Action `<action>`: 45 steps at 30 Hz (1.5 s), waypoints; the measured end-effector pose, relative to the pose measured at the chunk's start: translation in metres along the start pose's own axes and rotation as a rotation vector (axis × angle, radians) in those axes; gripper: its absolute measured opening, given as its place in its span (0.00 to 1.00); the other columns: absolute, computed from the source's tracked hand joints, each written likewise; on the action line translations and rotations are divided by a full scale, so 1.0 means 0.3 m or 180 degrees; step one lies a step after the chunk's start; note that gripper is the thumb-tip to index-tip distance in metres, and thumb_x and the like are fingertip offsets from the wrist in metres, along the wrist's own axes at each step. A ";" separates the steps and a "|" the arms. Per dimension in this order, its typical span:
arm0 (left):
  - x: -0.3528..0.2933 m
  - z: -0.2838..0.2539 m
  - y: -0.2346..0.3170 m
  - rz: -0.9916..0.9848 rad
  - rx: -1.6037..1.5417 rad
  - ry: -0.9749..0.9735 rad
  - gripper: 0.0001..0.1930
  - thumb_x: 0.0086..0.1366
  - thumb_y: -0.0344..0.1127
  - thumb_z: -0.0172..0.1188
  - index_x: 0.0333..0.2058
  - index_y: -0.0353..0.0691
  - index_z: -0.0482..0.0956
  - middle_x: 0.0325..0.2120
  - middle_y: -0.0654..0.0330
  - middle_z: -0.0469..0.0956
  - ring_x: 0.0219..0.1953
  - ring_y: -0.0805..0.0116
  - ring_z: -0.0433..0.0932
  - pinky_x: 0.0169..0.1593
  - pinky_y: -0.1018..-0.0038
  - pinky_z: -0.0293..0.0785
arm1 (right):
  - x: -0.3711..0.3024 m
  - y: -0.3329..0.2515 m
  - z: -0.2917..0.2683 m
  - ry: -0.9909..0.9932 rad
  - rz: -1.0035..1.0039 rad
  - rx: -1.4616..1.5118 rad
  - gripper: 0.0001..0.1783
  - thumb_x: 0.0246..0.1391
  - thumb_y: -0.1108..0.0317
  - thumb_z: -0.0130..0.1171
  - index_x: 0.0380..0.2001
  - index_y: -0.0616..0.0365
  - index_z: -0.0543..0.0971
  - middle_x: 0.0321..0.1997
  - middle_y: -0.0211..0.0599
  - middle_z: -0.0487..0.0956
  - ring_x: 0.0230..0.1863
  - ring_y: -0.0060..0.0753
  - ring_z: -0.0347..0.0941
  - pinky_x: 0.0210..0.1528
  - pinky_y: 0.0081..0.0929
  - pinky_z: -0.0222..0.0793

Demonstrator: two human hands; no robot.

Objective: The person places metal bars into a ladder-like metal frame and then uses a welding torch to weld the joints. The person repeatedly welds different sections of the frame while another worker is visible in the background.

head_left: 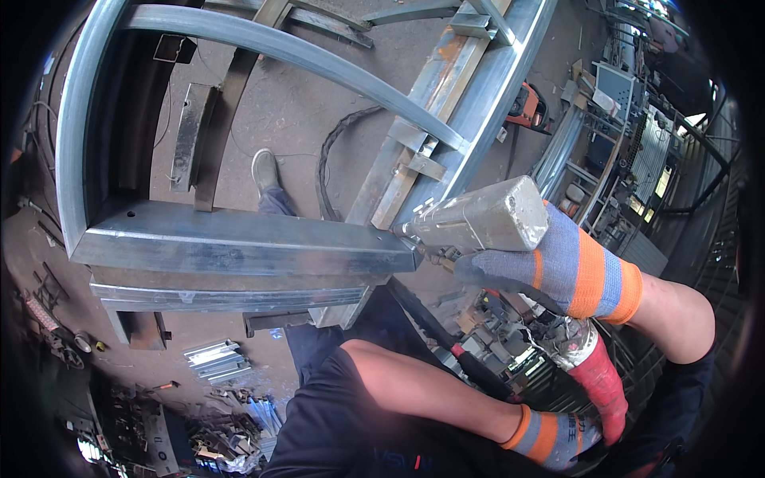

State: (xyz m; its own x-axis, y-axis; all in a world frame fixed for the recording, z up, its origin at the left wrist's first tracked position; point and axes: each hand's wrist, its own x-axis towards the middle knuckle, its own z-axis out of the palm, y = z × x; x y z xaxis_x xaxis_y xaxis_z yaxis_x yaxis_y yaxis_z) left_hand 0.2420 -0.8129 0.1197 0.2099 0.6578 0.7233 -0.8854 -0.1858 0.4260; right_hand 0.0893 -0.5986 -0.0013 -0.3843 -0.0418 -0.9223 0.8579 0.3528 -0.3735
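My right hand (pixel 526 263), in a grey, orange and blue knit glove, is closed on what looks like a handheld welding gun (pixel 486 215) with a silver, box-shaped body. Its thin tip reaches the right end of a thick steel beam (pixel 247 247), where the beam meets a long rail (pixel 494 95); whether it touches is unclear. From below the gun runs a thick cable (pixel 598 374), wrapped in red and white. Across my lap, my left hand (pixel 562 438), in a matching glove, closes on that cable; its fingertips are mostly hidden.
Curved steel bars (pixel 311 60) span the frame. A shoe (pixel 264 169) shows on the floor through it, beside a black braided cable (pixel 328 151). Cut metal pieces (pixel 217 362) lie at lower left. An orange machine (pixel 527 107) and a cluttered rack (pixel 602 159) stand right.
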 end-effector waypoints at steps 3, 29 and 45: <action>-0.003 -0.003 0.003 0.0038 -0.0012 -0.0001 0.19 0.67 0.47 0.62 0.42 0.33 0.83 0.38 0.41 0.82 0.40 0.41 0.81 0.48 0.51 0.77 | 0.010 -0.012 -0.016 -0.0012 -0.0164 -0.0284 0.27 0.54 0.68 0.61 0.59 0.47 0.81 0.59 0.44 0.81 0.56 0.51 0.80 0.56 0.41 0.75; -0.011 -0.008 0.030 0.0278 -0.0064 -0.0070 0.17 0.68 0.45 0.61 0.40 0.33 0.83 0.36 0.43 0.82 0.38 0.44 0.80 0.44 0.53 0.76 | 0.046 -0.029 -0.009 -0.0099 -0.0015 0.0104 0.25 0.53 0.69 0.61 0.57 0.50 0.81 0.56 0.49 0.80 0.54 0.58 0.80 0.55 0.46 0.77; -0.007 0.009 0.033 0.0412 -0.0038 -0.0111 0.16 0.68 0.44 0.60 0.38 0.33 0.83 0.35 0.44 0.81 0.36 0.46 0.80 0.42 0.54 0.75 | 0.019 -0.023 -0.008 0.0052 -0.0280 -0.0221 0.25 0.54 0.68 0.60 0.57 0.50 0.81 0.61 0.50 0.79 0.58 0.58 0.78 0.59 0.46 0.77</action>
State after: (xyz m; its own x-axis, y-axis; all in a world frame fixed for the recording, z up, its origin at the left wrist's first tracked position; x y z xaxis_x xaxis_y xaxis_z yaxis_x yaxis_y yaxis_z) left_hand 0.2339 -0.8180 0.1237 0.1078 0.6032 0.7903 -0.9109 -0.2586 0.3216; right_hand 0.0805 -0.5990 -0.0039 -0.4630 -0.0605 -0.8843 0.7952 0.4124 -0.4446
